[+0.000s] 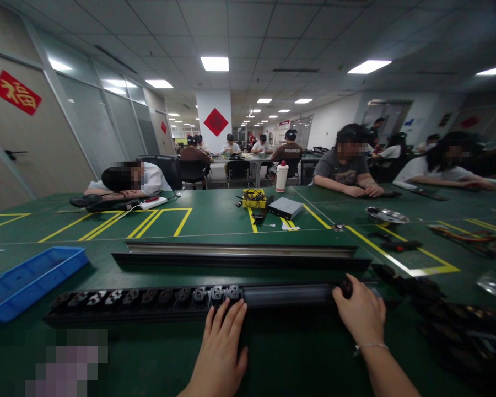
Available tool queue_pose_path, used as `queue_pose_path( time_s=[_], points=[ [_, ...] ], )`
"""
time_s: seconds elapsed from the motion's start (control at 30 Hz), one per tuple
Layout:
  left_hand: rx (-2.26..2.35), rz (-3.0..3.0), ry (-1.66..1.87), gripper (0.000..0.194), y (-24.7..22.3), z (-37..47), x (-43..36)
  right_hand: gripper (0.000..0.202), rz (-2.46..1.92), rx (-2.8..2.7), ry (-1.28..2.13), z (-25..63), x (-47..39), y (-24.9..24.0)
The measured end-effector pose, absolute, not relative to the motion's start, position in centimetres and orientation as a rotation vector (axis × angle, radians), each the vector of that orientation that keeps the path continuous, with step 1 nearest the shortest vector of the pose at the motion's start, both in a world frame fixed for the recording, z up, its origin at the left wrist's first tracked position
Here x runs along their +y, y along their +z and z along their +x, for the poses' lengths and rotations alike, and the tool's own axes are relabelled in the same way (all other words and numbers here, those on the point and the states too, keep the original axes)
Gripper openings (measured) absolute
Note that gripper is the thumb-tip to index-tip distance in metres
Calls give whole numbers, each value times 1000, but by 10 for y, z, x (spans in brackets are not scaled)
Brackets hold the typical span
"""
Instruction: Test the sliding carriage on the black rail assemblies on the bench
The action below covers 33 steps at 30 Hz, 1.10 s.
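A long black metal channel (289, 296) lies crosswise on the green table in front of me. Its left portion holds a row of small black socket-like modules (165, 296), while the right portion is bare. My left hand (225, 336) rests with fingers stretched out on the rightmost modules and the channel's front edge. Over the channel's right end, my right hand (361, 311) is closed on a small dark part (346, 288), mostly covered by the fingers. Farther back lie black and silver rails (240, 255), parallel to the channel.
A blue tray (37, 275) sits at the left. Loose black parts (458, 325) are heaped at the right, near a metal bowl (386, 215). Across the table are a grey box (286, 208), a yellow box with cables (254, 198) and a white bottle (281, 177). Several people sit around.
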State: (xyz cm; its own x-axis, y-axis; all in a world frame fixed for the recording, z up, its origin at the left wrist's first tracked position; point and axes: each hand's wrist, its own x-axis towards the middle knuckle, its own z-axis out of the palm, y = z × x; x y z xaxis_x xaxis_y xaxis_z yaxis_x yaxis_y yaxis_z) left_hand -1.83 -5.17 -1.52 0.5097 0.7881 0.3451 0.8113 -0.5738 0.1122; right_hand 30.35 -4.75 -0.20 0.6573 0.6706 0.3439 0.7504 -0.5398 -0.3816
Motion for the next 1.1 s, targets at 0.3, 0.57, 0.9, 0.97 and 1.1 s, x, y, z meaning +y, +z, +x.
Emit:
queue_pose_path(
  time_s=[0.3,0.57,0.9,0.97,1.1],
  points=[
    [-1431,-2664,-566,78,-18,-18,-51,51,-2331,-1057,-246,307,-48,0],
    [-1394,-2636,-588,77,-19,-19,-51,58,-2379,-988,-198,315,-49,-2],
    [-1377,-2615,-606,77,-22,-19,-50,54,-2378,-927,-108,319,-50,3],
    [-1369,-2618,-603,77,-21,-19,-50,53,-2377,-943,-100,321,-50,3],
    [-1370,-2625,-598,77,-19,-19,-50,55,-2367,-966,-135,328,-51,-3]
  ],
)
